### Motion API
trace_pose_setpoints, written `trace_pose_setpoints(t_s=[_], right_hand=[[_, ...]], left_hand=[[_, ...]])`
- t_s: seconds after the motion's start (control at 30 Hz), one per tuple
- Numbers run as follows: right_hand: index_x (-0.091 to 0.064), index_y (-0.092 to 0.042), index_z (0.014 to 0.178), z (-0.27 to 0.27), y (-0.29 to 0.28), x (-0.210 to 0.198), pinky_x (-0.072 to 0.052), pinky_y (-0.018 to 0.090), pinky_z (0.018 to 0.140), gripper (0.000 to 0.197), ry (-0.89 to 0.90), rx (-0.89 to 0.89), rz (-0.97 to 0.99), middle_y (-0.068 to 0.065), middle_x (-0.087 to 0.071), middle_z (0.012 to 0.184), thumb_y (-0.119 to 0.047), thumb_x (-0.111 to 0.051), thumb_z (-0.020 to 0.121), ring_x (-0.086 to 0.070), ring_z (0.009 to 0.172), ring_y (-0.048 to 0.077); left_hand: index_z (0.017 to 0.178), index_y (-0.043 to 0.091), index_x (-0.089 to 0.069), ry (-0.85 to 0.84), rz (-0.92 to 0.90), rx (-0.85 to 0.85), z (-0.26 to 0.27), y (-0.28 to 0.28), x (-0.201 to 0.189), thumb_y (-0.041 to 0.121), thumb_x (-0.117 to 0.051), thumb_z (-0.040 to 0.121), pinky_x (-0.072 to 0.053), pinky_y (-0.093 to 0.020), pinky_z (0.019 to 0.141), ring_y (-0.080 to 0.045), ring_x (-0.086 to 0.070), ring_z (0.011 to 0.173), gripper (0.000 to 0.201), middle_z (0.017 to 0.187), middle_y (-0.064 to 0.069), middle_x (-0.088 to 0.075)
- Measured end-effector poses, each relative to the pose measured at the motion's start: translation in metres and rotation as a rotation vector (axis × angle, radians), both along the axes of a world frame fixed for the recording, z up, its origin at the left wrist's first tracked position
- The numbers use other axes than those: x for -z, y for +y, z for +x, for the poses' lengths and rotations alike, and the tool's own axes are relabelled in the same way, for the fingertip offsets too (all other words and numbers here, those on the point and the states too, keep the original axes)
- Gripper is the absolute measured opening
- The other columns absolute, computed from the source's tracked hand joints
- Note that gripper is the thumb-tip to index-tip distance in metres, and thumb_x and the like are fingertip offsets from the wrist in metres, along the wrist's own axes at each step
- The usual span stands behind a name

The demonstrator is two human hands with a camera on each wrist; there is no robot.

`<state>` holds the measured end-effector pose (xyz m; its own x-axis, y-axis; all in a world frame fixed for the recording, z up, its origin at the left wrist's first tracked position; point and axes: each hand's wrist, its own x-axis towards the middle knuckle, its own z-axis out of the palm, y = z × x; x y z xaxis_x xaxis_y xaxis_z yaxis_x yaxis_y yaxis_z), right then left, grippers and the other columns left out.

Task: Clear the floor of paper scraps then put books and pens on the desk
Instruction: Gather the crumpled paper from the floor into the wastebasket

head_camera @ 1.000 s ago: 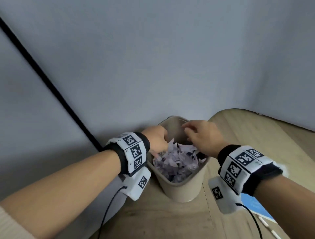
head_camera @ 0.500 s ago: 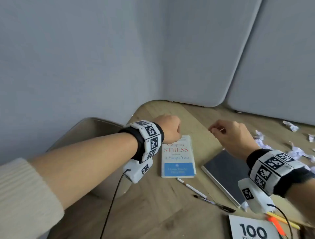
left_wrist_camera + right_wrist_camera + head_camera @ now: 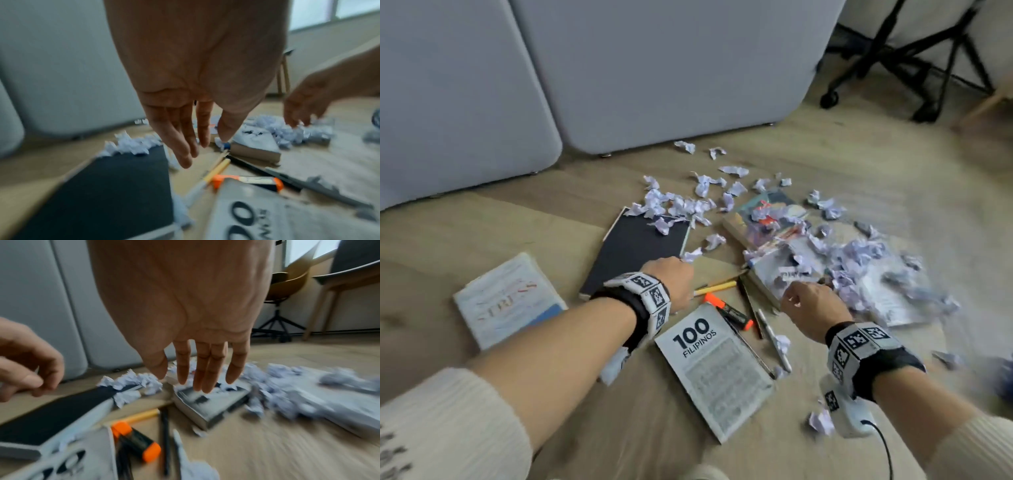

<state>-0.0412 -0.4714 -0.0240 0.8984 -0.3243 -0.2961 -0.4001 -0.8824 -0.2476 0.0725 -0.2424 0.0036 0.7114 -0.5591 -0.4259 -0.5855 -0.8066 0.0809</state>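
Now, with our left hand (image 3: 671, 279) and right hand (image 3: 812, 310) both spread and empty, we should scoop the paper scraps (image 3: 856, 263) in big handfuls, leaving the pens (image 3: 717, 287) behind

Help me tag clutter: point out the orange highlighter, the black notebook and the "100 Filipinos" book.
orange highlighter (image 3: 728, 311): head view, on its dark barrel.
black notebook (image 3: 635, 253): head view, middle of its cover.
"100 Filipinos" book (image 3: 719, 373): head view, on its printed cover.

Soft daylight is admitted from windows at upper right; motion blur is seen throughout, heaviest at the wide-angle edges.
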Motion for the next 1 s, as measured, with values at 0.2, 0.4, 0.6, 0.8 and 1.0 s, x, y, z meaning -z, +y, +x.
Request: trace_pose_setpoints(t_s=[0.2,0.4,0.6,0.8,1.0], right_hand=[[-0.032,-0.017,0.137,-0.106,0.0,0.054,-0.046,0.035,0.088,0.071,0.387,0.221,-0.033,0.012,-0.046,0.132,-0.063,-0.051,0.086,-0.054,0.113,0.028],[-0.042,-0.02,0.12,-0.158,0.01,0.078,-0.045,0.026,0.073,0.041,0.297,0.196,0.196,0.007,-0.045,0.113,-0.039,-0.06,0.089,-0.055,0.087,0.023],[-0.04,-0.023,0.078,-0.134,-0.012,0.084,-0.03,0.016,0.056,0.02,0.097,0.266,0.123,-0.001,-0.048,0.089,-0.029,-0.049,0.095,-0.048,0.075,0.015],[-0.048,-0.006,0.077,-0.112,-0.048,0.093,-0.045,0.033,0.054,0.022,-0.067,0.516,0.237,0.012,-0.059,0.066,-0.022,-0.051,0.091,-0.052,0.057,0.02],[-0.05,-0.015,0.116,-0.072,-0.101,0.092,-0.043,0.033,0.075,0.023,-0.124,0.517,0.096,0.01,-0.062,0.104,-0.017,-0.041,0.095,-0.059,0.091,0.028]], left_hand=[[0.102,0.018,-0.06,0.089,-0.179,0.059,-0.054,-0.051,0.075,0.027,-0.048,0.091,-0.047,-0.038,0.087,-0.03,-0.057,0.107,0.019,0.114,-0.007,-0.06],[0.114,0.017,-0.051,0.098,-0.399,0.176,-0.101,-0.085,0.106,0.02,-0.054,0.09,-0.048,-0.036,0.086,-0.024,-0.049,0.109,0.024,0.116,-0.005,-0.048],[0.132,0.023,-0.038,0.149,-0.344,0.244,-0.114,-0.115,0.117,0.029,-0.068,0.085,-0.048,-0.038,0.088,-0.029,-0.048,0.107,0.056,0.125,-0.013,-0.036],[0.103,0.009,-0.051,0.098,-0.313,0.297,-0.111,-0.134,0.121,0.005,-0.059,0.089,-0.05,-0.036,0.079,-0.028,-0.049,0.098,0.016,0.109,-0.011,-0.041],[0.097,0.003,-0.055,0.102,-0.257,0.433,-0.092,-0.145,0.118,-0.012,-0.046,0.088,-0.041,-0.028,0.069,-0.021,-0.048,0.079,0.02,0.1,-0.011,-0.051]])
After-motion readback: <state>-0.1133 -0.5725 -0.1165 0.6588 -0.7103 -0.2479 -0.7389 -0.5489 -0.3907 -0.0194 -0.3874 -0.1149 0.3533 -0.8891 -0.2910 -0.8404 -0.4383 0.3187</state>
